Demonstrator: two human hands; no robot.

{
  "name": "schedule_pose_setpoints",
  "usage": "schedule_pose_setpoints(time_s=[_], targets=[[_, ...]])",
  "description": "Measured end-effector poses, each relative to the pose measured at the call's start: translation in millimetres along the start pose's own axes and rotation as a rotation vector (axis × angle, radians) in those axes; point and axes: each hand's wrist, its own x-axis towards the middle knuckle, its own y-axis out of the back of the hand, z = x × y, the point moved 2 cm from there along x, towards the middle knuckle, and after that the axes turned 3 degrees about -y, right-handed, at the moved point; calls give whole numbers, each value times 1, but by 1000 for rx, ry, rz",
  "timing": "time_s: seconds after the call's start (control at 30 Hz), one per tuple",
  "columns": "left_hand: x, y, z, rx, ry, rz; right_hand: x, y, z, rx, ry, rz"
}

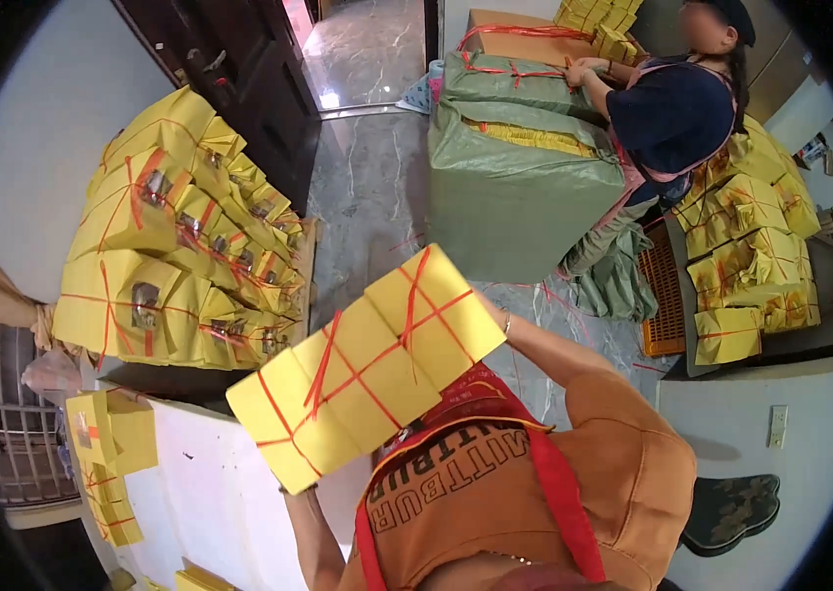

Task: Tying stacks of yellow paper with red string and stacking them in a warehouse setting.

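Observation:
A long row of yellow paper bundles (367, 364), tied with red string, is held up in front of my chest, slanting from lower left to upper right. My left hand (300, 500) supports its lower left end; the fingers are hidden behind the paper. At the upper right end my right hand (497, 311) holds the other side, with its fingers also out of sight. A bracelet shows at the right wrist. Red string ends hang loose over the top of the row.
Yellow bundles (146, 246) are piled high at left, beside a dark door (229, 89). Ahead stands a large green sack (515, 217); a co-worker (672, 108) handles red string on it. More bundles (756, 246) lie at right near an orange crate (663, 295). A white table (210, 483) is at lower left.

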Motion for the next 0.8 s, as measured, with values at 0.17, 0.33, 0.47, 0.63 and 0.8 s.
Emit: schedule_pose_setpoints(time_s=[0.17, 0.33, 0.47, 0.63, 0.8], targets=[[150, -47, -25, -9, 52, 44, -1, 59, -96, 161, 58, -43], [293, -73, -44, -28, 122, 86, 13, 134, -167, 341, 129, -424], [388, -85, -52, -37, 157, 60, 6, 161, -230, 244, 299, -195], [526, -76, -36, -66, 184, 22, 11, 167, -295, 310, 430, -173], [599, -53, -27, -96, 230, -43, 33, 202, -379, 298, 631, 16]])
